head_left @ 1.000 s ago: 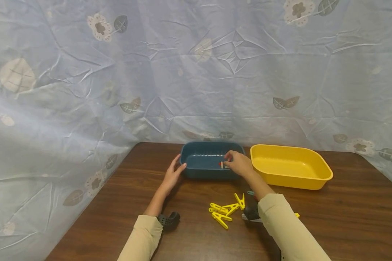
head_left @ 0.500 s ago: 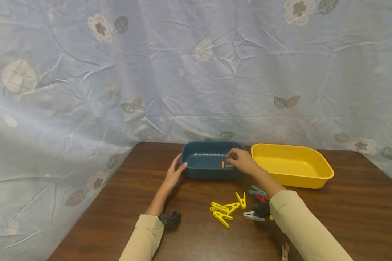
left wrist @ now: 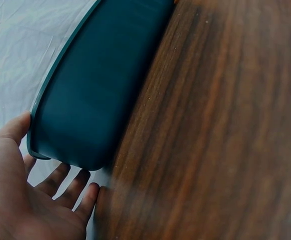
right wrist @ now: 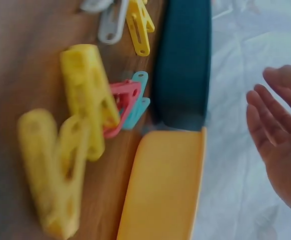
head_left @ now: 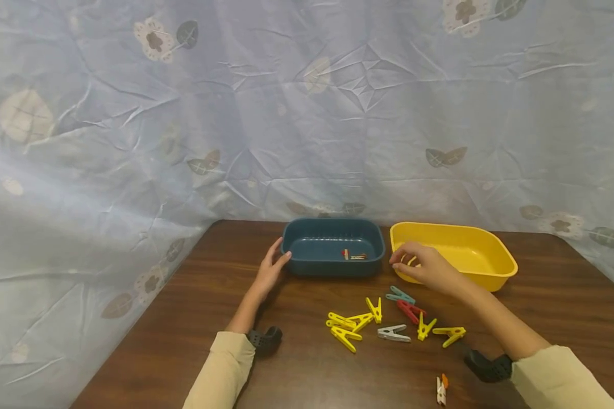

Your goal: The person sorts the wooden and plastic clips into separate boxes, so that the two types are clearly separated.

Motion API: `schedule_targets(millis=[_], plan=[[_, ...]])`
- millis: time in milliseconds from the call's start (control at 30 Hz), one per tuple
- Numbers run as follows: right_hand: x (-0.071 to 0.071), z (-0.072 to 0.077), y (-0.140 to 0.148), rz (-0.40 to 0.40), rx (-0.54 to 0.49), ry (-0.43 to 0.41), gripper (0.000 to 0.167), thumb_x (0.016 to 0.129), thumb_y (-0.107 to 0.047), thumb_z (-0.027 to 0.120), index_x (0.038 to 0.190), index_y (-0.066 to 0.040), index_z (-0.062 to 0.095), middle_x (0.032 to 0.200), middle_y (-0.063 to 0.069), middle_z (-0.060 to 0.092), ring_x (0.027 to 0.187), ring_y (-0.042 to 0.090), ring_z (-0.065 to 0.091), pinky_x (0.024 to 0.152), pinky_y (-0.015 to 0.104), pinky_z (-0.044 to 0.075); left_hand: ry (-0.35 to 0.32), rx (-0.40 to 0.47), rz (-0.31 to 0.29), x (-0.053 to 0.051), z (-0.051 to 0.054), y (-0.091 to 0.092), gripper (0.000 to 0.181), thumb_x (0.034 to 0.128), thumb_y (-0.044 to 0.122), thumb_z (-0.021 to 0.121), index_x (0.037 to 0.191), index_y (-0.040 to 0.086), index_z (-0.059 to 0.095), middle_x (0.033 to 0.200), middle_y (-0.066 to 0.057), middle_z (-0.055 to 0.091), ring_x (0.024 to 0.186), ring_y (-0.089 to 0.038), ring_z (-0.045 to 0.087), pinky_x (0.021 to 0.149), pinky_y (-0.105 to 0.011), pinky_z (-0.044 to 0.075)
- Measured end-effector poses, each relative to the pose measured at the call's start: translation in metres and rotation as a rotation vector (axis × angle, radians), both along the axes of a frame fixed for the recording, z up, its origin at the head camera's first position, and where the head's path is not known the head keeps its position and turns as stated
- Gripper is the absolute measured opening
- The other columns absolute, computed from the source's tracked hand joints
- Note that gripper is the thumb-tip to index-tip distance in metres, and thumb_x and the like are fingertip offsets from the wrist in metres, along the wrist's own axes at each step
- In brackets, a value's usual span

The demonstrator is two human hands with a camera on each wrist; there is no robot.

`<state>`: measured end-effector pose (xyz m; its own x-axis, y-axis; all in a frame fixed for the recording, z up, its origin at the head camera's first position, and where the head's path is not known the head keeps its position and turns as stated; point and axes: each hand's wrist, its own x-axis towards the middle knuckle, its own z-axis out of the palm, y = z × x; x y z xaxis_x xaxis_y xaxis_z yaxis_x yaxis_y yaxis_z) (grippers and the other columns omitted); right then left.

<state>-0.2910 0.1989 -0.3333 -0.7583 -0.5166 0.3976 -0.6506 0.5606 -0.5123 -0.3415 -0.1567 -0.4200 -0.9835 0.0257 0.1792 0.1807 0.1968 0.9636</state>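
The end of the blue basin is cupped by the left hand; the thumb is laid at the rim, and the spread fingers are set against the outer end wall. On the basin's floor, toward its right end, a few small red-and-pale clips can be seen, too small for an exact count. Just to the right of the blue basin, the yellow basin is placed. In front of the yellow basin's near left corner, the right hand is seen with its fingers loosely bent and gaps left between them; whether the tips of thumb and forefinger meet cannot be told. On the wooden table, nearer the person than the blue basin, a cluster of four yellow clips is spread. To the right of that basin's near side, a teal clip and a red clip are laid close together, followed by a grey clip and two more yellow clips. Farthest from the basin, a white-and-orange clip is set apart. Behind the basin, a flowered cloth is hung.
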Motion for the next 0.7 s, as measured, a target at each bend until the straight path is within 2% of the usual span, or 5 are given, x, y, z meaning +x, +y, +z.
schedule_targets(millis=[167,367,500,600,700], plan=[[0.040,-0.005,0.022,0.051,-0.019,-0.116,0.007,0.088,-0.011,0.063,0.093,-0.016,0.062,0.085,-0.008,0.059,0.075,0.012,0.057,0.066,0.031,0.050,-0.004,0.000,0.007,-0.001,0.001,-0.002,0.058,0.0939,0.026,0.053,0.144,0.013,0.029,0.141,-0.025,0.029,0.125,-0.038,0.034,0.098,-0.052,0.030],[0.072,-0.032,0.036,0.160,-0.050,-0.174,0.010,0.087,-0.007,0.062,0.095,-0.014,0.061,0.085,-0.006,0.060,0.072,0.010,0.055,0.061,0.025,0.047,0.001,0.003,0.006,-0.003,-0.001,-0.002,0.059,0.0929,0.029,0.054,0.144,0.013,0.029,0.140,-0.025,0.030,0.124,-0.038,0.035,0.097,-0.052,0.032],[0.085,-0.050,0.044,0.209,-0.084,-0.245,0.011,0.088,-0.005,0.061,0.097,-0.012,0.062,0.088,-0.001,0.062,0.073,0.010,0.054,0.061,0.025,0.045,-0.006,0.001,-0.003,-0.003,-0.003,-0.001,0.061,0.0927,0.030,0.055,0.144,0.013,0.028,0.140,-0.025,0.030,0.123,-0.039,0.035,0.095,-0.053,0.033],[0.089,-0.059,0.050,0.245,-0.108,-0.323,0.011,0.090,-0.006,0.058,0.098,-0.012,0.062,0.088,0.001,0.063,0.073,0.011,0.054,0.060,0.025,0.044,-0.005,0.007,-0.001,-0.002,-0.003,0.000,0.061,0.0929,0.029,0.055,0.145,0.012,0.028,0.140,-0.026,0.031,0.123,-0.039,0.035,0.096,-0.053,0.032],[0.089,-0.063,0.055,0.349,-0.132,-0.403,0.013,0.090,-0.002,0.056,0.100,-0.008,0.061,0.089,0.005,0.063,0.077,0.012,0.056,0.064,0.026,0.046,-0.006,0.025,-0.014,0.002,0.002,0.000,0.061,0.0931,0.026,0.055,0.144,0.008,0.027,0.139,-0.028,0.030,0.123,-0.041,0.034,0.096,-0.054,0.031]])
